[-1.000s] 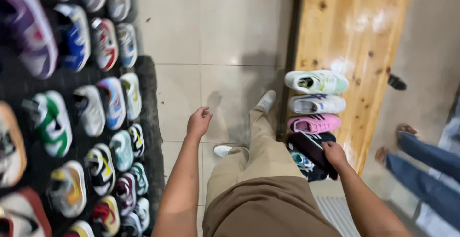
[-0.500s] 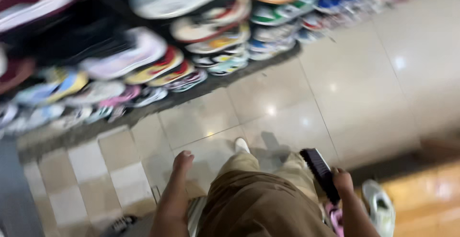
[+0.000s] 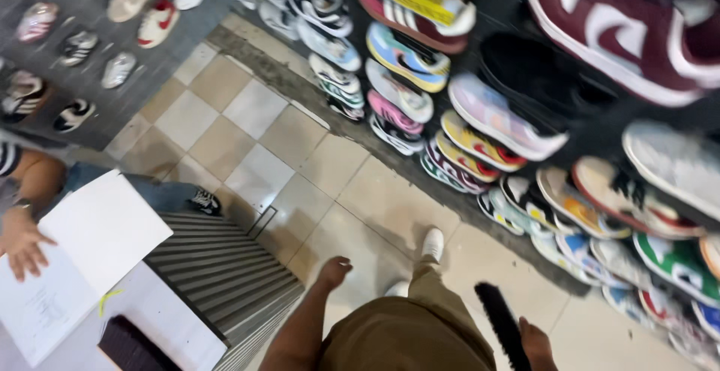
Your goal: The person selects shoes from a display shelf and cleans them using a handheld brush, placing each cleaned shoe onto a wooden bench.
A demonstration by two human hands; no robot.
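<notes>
R hand (image 3: 537, 343): we grip the black brush (image 3: 501, 324), bristles up, low by our hip, clear of shelves.
L hand (image 3: 332, 272): loosely curled, empty, swinging free.
Nearby: sneaker wall (image 3: 480, 116) on the right; co-worker's hand (image 3: 22, 243) on papers (image 3: 82, 251).

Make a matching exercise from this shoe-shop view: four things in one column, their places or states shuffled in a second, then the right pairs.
Things:
1. black brush
2. left hand
3. white paper
4. maroon and white sneaker

Places or states:
A. on the rack, top right
B. empty, loosely curled over the tiled floor
C. in the right hand
D. under another person's hand, lower left

Pairs: 1-C, 2-B, 3-D, 4-A
</notes>
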